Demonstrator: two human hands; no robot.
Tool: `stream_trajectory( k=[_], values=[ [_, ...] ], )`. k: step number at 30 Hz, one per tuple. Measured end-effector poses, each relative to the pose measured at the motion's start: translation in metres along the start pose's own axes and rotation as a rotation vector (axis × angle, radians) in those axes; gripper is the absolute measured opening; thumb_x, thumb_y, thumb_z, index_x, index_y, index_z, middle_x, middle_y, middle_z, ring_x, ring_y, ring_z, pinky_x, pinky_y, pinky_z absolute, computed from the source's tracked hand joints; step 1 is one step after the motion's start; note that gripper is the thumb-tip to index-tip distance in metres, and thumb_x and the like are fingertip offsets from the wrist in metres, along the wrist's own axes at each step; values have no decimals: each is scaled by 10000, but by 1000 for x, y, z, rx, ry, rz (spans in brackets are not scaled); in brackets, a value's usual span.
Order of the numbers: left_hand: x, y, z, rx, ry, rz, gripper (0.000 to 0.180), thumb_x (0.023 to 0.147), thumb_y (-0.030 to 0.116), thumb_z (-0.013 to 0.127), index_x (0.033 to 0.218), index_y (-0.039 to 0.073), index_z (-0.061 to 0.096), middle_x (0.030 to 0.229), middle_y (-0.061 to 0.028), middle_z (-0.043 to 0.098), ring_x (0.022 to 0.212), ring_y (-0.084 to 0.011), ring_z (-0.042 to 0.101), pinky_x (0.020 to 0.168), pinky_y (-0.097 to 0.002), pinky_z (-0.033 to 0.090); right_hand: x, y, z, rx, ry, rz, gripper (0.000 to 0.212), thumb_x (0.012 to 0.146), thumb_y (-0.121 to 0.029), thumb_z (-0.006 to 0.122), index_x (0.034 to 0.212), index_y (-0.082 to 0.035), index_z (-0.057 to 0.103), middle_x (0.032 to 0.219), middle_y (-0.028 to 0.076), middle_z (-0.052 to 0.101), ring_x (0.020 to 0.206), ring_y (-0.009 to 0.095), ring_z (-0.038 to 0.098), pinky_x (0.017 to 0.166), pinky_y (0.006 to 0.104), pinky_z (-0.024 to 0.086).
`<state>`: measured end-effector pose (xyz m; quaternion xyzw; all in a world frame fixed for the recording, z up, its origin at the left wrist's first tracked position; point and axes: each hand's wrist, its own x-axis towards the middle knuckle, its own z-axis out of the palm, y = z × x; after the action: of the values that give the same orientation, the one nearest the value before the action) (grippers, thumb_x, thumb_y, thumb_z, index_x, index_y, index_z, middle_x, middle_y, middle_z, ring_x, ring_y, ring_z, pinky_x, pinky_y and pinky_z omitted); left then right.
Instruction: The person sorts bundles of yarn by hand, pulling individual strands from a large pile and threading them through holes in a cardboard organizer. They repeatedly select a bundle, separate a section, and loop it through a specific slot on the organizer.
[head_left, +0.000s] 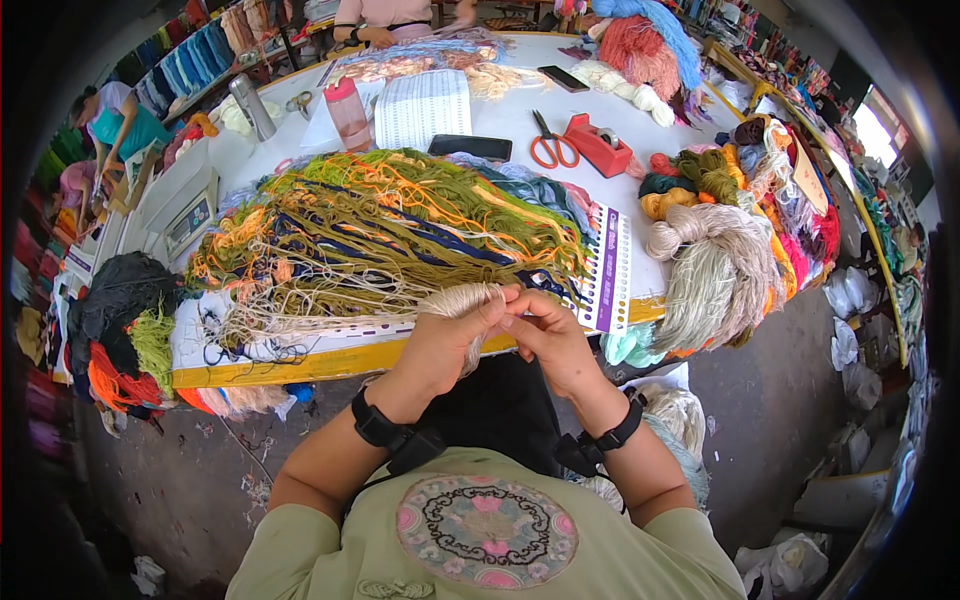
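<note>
At the table's front edge my left hand (462,335) is closed around a cream skein of thread (452,299), one end of which hangs below the palm. My right hand (553,340) meets it fingertip to fingertip, its thumb and fingers pinched together. Whether a strand runs between those fingers is too small to tell. Just beyond both hands spreads a wide heap of embroidery threads (390,225) in olive, orange, navy and cream. Partly under this heap, by my right hand, lies a white and purple card with punched holes (612,270).
Beyond the heap are a black phone (470,148), red-handled scissors (555,150), a red tape dispenser (597,143), a pink-capped bottle (346,112) and a steel flask (251,107). Skeins hang over the right edge (715,270) and left corner (125,320). A co-worker (385,15) sits opposite.
</note>
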<state>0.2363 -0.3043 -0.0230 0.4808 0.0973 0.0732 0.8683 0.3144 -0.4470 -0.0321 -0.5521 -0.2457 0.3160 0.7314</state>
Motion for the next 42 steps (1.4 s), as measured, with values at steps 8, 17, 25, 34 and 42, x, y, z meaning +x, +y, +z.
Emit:
stream_trajectory(
  k=[8, 17, 25, 34, 42],
  values=[
    [-1, -5, -4, -15, 19, 9, 314, 938, 181, 608, 1138, -61, 615, 1115, -115, 640, 985, -170, 611, 872, -300, 499, 0, 5, -1, -1, -8, 7, 45, 889, -110, 650, 882, -65, 649, 913, -19, 606, 587, 33, 437, 500, 179, 352],
    [-2, -7, -5, -2, 32, 21, 318, 937, 193, 611, 1128, -60, 618, 1092, -106, 645, 967, -161, 609, 854, -302, 499, 0, 6, 0, 8, -10, 54, 54, 900, -129, 640, 888, -76, 645, 829, -31, 633, 584, 27, 433, 504, 178, 350],
    [-2, -11, -9, -23, 14, 24, 357, 937, 226, 614, 1152, -59, 615, 1086, -91, 642, 981, -153, 600, 862, -294, 485, -1, 4, 1, 49, -24, 82, 71, 907, -144, 632, 876, -80, 640, 853, -22, 654, 586, 24, 433, 511, 176, 350],
    [-4, -8, -9, -15, 47, 9, 365, 925, 223, 633, 1152, -62, 615, 1091, -92, 643, 993, -153, 597, 870, -291, 482, 1, 10, 0, 42, -17, 92, 72, 915, -152, 625, 908, -81, 631, 824, -5, 660, 581, 22, 434, 506, 174, 345],
    [-3, -8, -13, -12, 30, 15, 346, 927, 213, 628, 1139, -60, 621, 1070, -93, 647, 959, -151, 607, 850, -289, 491, 2, 13, 0, 14, -20, 100, 91, 914, -170, 637, 904, -80, 631, 835, -1, 670, 573, 19, 428, 501, 173, 348]
  ],
)
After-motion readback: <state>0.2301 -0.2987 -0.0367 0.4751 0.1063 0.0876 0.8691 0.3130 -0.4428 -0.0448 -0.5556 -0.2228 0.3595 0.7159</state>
